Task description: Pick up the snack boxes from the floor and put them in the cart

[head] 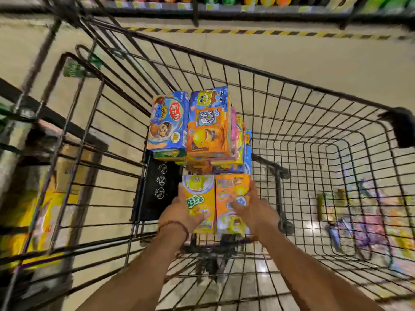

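Boxes (215, 205) stand side by side, long axes pointing away, between both hands' spread fingers (238, 205), above the cart (314, 90).

One wire cart (292, 81), two hands (179, 212) each on a snack box, two held boxes (199, 198), a stack of several more boxes (208, 131), exact number unclear, one beaded wristband (175, 224)
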